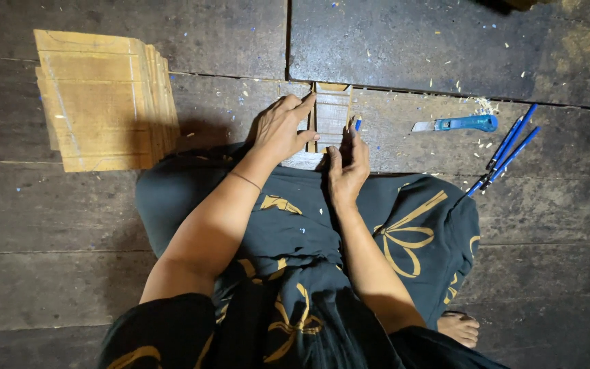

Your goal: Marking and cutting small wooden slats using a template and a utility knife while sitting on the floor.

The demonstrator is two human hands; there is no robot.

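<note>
Person sat on dark plank floor (69, 219), legs crossed under dark cloth with yellow print (404, 236). Left hand (283, 128) lay flat on small pale wood strip (332, 113), fingers spread, pinning its left edge; no closed grip, just pressing. Right hand (348, 164) pinched a blue pen (357, 124) in narrow grip, tip touching strip's right edge. Strip sat on floor just past the knees. Judged: marking along an edge, so best keep the strip pinned firmly and the pen upright against the edge. Stack of similar wood sheets (104, 99) lay well apart on the left; blue utility knife (455, 124) and bundle of blue pens (507, 154) on the right. Pen mostly hidden by fingers; marks on strip unreadable; strip's near end covered by hands.
</note>
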